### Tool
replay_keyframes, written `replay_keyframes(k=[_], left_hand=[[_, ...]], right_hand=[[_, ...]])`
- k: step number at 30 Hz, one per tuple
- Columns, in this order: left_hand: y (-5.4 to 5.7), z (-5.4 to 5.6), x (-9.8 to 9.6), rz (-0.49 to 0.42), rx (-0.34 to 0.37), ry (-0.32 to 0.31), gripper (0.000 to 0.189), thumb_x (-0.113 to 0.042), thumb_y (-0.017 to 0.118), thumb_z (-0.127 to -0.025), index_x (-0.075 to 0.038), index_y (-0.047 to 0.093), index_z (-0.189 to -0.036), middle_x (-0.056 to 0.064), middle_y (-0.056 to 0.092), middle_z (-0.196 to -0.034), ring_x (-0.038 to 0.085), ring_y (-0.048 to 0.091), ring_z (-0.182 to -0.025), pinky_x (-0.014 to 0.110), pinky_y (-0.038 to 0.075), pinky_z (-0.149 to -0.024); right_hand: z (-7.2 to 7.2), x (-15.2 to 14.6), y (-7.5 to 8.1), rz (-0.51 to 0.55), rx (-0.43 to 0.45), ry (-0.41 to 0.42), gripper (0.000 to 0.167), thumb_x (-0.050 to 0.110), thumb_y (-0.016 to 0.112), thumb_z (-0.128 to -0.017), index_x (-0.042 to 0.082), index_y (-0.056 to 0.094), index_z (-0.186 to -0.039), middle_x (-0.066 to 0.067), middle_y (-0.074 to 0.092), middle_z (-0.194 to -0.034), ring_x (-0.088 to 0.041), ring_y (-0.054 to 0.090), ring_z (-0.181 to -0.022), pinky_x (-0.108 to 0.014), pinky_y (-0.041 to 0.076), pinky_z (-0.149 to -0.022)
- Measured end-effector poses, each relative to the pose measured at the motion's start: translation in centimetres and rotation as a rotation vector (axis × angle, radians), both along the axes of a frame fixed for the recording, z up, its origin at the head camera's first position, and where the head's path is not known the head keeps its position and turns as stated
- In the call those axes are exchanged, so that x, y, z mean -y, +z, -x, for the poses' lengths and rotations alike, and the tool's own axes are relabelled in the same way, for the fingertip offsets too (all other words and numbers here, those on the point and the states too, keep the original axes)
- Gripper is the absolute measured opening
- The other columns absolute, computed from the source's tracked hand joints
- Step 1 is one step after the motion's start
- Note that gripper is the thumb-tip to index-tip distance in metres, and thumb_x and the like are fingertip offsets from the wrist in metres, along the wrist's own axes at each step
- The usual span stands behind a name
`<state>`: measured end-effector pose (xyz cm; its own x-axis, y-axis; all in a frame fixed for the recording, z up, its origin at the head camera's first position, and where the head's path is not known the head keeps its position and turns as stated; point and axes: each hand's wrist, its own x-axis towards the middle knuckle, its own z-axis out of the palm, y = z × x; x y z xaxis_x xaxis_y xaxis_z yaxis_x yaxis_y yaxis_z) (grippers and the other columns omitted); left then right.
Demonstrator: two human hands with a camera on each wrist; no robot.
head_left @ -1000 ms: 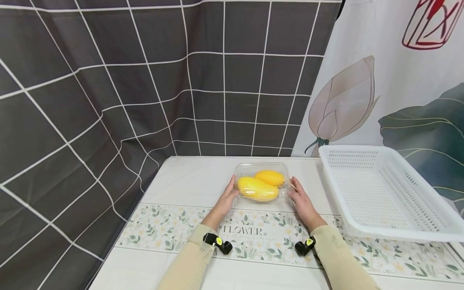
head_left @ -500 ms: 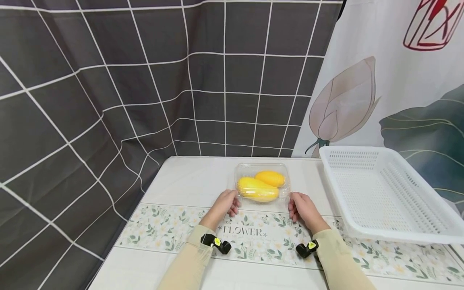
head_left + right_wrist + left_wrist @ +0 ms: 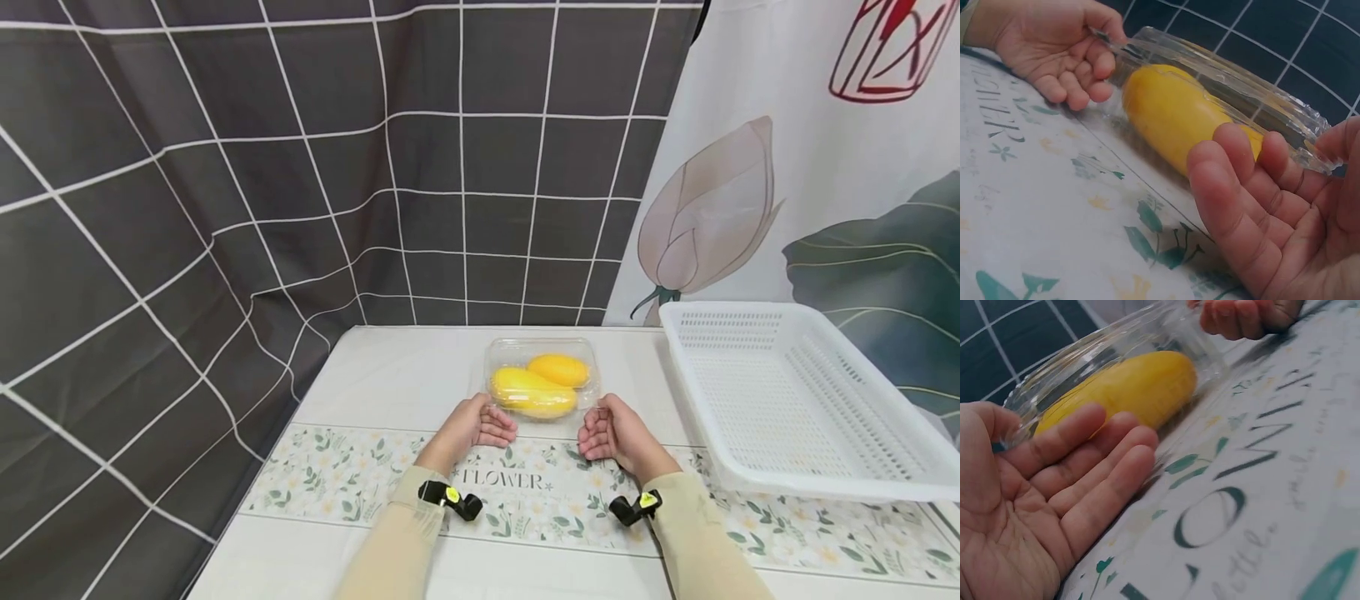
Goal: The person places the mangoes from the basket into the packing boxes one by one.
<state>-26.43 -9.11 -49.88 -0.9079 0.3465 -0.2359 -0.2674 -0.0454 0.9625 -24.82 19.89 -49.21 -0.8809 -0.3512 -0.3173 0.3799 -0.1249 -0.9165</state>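
Note:
A clear plastic clamshell box (image 3: 491,354) lies on the table with two yellow mango-like fruits (image 3: 532,393) inside. The lid appears down over them. At its front left corner, my left hand (image 3: 471,427) has the rim between thumb and fingers; the other fingers spread loosely, palm turned inward. My right hand (image 3: 619,432) does the same at the front right corner, its thumb against the rim (image 3: 1319,159) in the right wrist view. Loosely bent fingers (image 3: 1094,469) of the left hand stand in front of the box in the left wrist view. Both thumb contacts are partly hidden.
A white perforated plastic basket (image 3: 795,487) stands to the right on the table. A flower-printed band (image 3: 337,475) crosses the pale table cover (image 3: 420,358). A dark grid-patterned curtain (image 3: 510,150) hangs behind and on the left, with a white printed curtain (image 3: 810,167) at the right.
Both hands slid from the box's sides to its front corners. Since then their fingers have turned inward, toward each other, with palms showing more. The box stays in place.

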Motion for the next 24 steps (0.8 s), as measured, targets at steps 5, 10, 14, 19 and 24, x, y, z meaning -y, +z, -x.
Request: replay_keyframes(k=[5,10,14,19,24], left_hand=[[-0.6,0.8,0.3,-0.064,-0.021,-0.051,0.056,-0.033,0.032,-0.106,0.009,0.069,-0.098,0.020,0.075,-0.094,0.025,0.074,-0.080,0.040,0.064,-0.078],[-0.4,0.9,0.2,-0.077,-0.048,0.004,0.049,-0.029,0.038,-0.104,0.006,0.069,-0.088,0.017,0.075,-0.086,0.023,0.074,-0.075,0.040,0.064,-0.073],[-0.3,0.9,0.2,-0.088,-0.056,0.035,0.040,-0.024,0.043,-0.101,0.003,0.066,-0.083,0.014,0.073,-0.082,0.022,0.073,-0.073,0.038,0.064,-0.070],[-0.5,0.9,0.0,-0.112,-0.059,0.065,0.036,-0.019,0.042,-0.099,0.000,0.065,-0.078,0.011,0.071,-0.077,0.022,0.073,-0.072,0.038,0.065,-0.070],[-0.4,0.7,-0.4,-0.129,-0.059,0.117,0.034,-0.013,0.041,-0.095,-0.002,0.063,-0.072,0.009,0.071,-0.073,0.021,0.073,-0.071,0.038,0.064,-0.072]], right_hand=[[0.4,0.0,-0.1,0.040,-0.001,-0.018,0.044,0.023,0.024,-0.099,0.009,0.056,-0.073,-0.006,0.071,-0.072,-0.019,0.071,-0.063,-0.032,0.063,-0.061],[0.7,0.3,-0.2,0.046,-0.009,-0.112,0.037,0.018,0.029,-0.097,0.008,0.053,-0.072,-0.007,0.070,-0.075,-0.020,0.071,-0.066,-0.035,0.064,-0.066],[0.6,0.5,-0.2,0.020,-0.013,-0.170,0.034,0.017,0.031,-0.096,0.008,0.052,-0.071,-0.007,0.070,-0.074,-0.019,0.070,-0.064,-0.035,0.064,-0.065],[0.6,0.8,-0.3,0.001,-0.026,-0.203,0.036,0.018,0.032,-0.097,0.008,0.052,-0.069,-0.006,0.069,-0.071,-0.019,0.070,-0.062,-0.035,0.064,-0.063],[0.5,1.0,-0.2,-0.009,-0.058,-0.232,0.035,0.015,0.033,-0.097,0.007,0.052,-0.069,-0.007,0.069,-0.069,-0.021,0.072,-0.064,-0.037,0.064,-0.066]])
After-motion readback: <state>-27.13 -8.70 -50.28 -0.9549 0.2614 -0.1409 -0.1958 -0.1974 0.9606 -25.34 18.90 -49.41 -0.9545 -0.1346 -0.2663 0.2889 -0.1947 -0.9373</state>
